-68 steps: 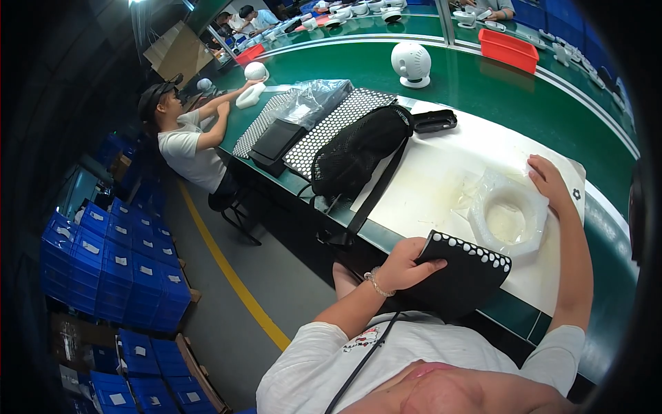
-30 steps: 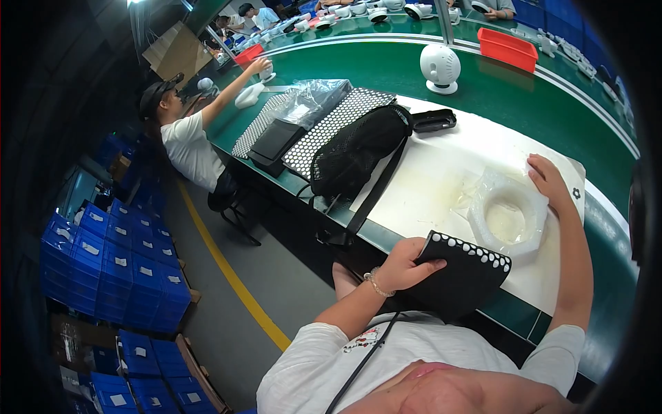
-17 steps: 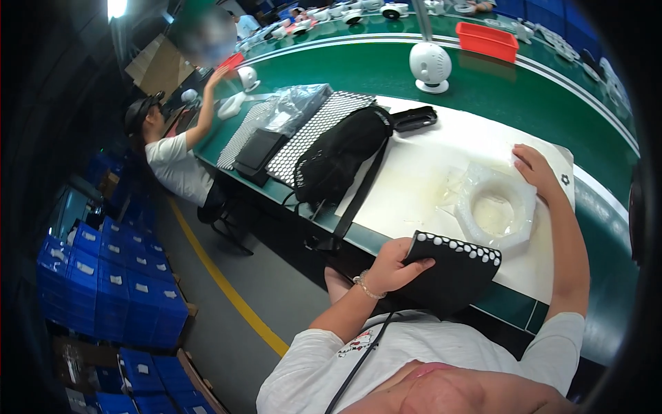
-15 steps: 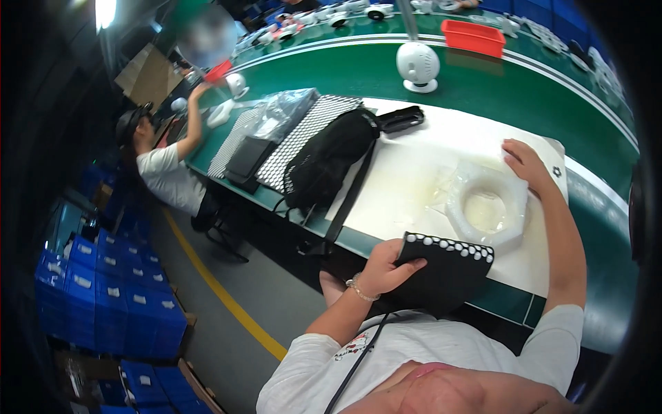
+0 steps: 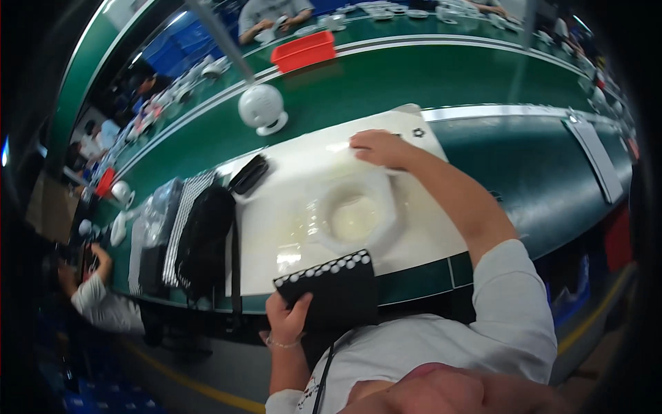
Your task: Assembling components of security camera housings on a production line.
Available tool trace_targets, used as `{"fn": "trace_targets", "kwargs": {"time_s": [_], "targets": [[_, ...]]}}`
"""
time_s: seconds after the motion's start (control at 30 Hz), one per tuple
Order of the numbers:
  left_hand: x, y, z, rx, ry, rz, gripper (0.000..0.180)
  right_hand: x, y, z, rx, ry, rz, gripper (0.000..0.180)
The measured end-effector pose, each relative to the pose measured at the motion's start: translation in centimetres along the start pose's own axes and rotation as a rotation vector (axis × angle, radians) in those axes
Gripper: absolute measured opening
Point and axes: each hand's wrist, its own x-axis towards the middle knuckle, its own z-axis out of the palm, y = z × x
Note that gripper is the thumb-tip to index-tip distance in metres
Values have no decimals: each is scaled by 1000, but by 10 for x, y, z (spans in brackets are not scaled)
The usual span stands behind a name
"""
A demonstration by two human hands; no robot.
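Note:
My left hand (image 5: 288,319) grips the lower left corner of a black tray (image 5: 336,291) with a row of white dots along its top edge, held at the near edge of the table. My right hand (image 5: 376,147) rests flat on the white mat (image 5: 289,193), at its far right corner. Between the hands lies a clear plastic bag holding a white round part (image 5: 353,216).
A black bag (image 5: 204,238) with a strap lies left of the mat, a small black case (image 5: 248,174) behind it. A white round fan (image 5: 262,109) and a red bin (image 5: 303,51) stand on the green conveyor (image 5: 414,79). Another person (image 5: 96,300) works at far left.
The view has swung to the right, so the table now sits centred. My hands keep their hold: left on the black tray, right on the mat's far corner.

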Motion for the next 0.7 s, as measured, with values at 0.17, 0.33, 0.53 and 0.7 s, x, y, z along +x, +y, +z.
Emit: {"fn": "trace_targets", "kwargs": {"time_s": [0.17,0.33,0.53,0.7], "targets": [[-7,-13,-6,-65,39,27,18,11,-4,0,-11,-93,16,31],[-6,-6,-3,-191,41,21,20,11,-6,-2,27,-81,38,32],[-6,-9,-23,-85,35,134,25,5,-7,-18,-365,-204,-179,26],[4,-18,-53,-93,82,-8,17,66,-59,-14,-2,-193,-32,30]]}}
